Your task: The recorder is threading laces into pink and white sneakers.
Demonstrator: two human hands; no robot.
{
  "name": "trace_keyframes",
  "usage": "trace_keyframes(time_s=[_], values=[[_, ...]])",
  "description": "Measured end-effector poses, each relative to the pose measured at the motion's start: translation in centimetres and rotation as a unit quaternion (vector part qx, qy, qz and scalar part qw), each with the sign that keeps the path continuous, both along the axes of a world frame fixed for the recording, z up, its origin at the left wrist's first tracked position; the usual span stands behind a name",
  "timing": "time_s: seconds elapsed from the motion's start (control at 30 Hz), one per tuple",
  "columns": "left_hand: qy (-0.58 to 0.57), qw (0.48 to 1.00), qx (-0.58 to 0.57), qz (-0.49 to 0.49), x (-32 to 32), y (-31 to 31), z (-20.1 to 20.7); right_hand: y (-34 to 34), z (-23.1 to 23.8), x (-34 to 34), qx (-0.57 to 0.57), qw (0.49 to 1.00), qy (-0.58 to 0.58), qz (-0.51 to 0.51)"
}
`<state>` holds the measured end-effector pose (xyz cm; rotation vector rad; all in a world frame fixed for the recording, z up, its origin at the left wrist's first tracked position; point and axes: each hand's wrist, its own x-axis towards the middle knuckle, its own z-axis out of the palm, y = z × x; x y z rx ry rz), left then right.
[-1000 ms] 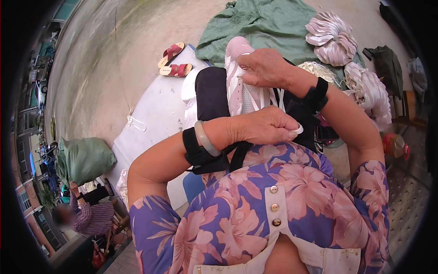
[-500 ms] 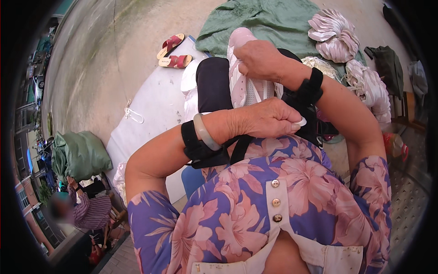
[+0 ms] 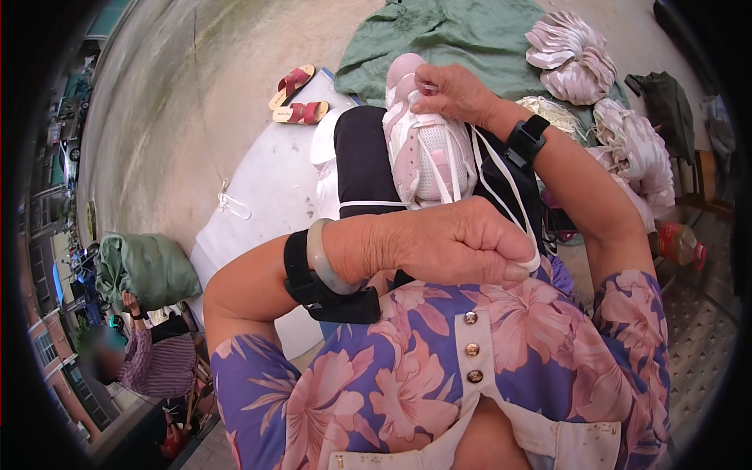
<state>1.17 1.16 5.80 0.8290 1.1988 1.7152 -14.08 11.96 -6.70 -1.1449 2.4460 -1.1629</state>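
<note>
A pink and white sneaker (image 3: 403,157) rests between my dark-clad thighs, its toe pointing away from me. My left hand (image 3: 470,241), closed in a fist, grips a white shoelace (image 3: 511,186) close to my chest. That lace runs up from the fist along the shoe's right side. Another stretch of white lace crosses my left thigh (image 3: 364,153). Up near the toe, my right hand (image 3: 454,92) is pinched at the lacing area, with a small whitish bit of lace showing between thumb and forefinger. Both wrists wear black straps, and a pale bangle circles the left.
Red sandals (image 3: 301,112) lie beside a white sheet (image 3: 266,176) holding a loose lace. Green cloth (image 3: 439,47) spreads ahead. Bundled pinkish-white shoe pieces (image 3: 576,63) lie at right, near a bottle (image 3: 680,244). Far left, another person (image 3: 160,360) sits by a green sack (image 3: 145,270).
My left hand has come closer to my chest, drawing the lace out long. My right hand has shifted slightly right, uncovering more of the shoe.
</note>
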Motion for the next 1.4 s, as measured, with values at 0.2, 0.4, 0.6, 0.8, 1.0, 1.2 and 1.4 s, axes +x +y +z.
trace_keyframes(time_s=[0.2,0.4,0.6,0.8,1.0,1.2,1.4], values=[[0.099,0.994,-0.037,-0.006,0.1,0.6,-1.1,0.7,-0.5,0.8,-0.04,0.997,-0.031,-0.059],[0.15,0.985,-0.089,0.011,0.8,-0.7,-1.9,5.3,2.0,8.4,0.006,0.993,-0.027,-0.115],[0.203,0.977,-0.064,0.033,1.6,-1.4,-3.6,6.2,1.4,10.4,0.049,0.994,0.066,-0.073],[0.184,0.974,-0.073,0.112,2.8,-1.8,-3.4,6.0,0.9,9.5,0.081,0.983,0.159,-0.046],[0.176,0.976,-0.073,0.106,2.1,-0.8,-3.5,5.5,0.9,8.5,0.08,0.979,0.183,-0.046],[0.21,0.972,-0.044,0.092,1.4,-0.6,-4.8,4.5,0.8,8.0,0.068,0.981,0.173,-0.045],[0.198,0.976,-0.043,0.083,1.2,-0.7,-5.4,4.8,1.2,7.6,0.11,0.983,0.139,-0.057]])
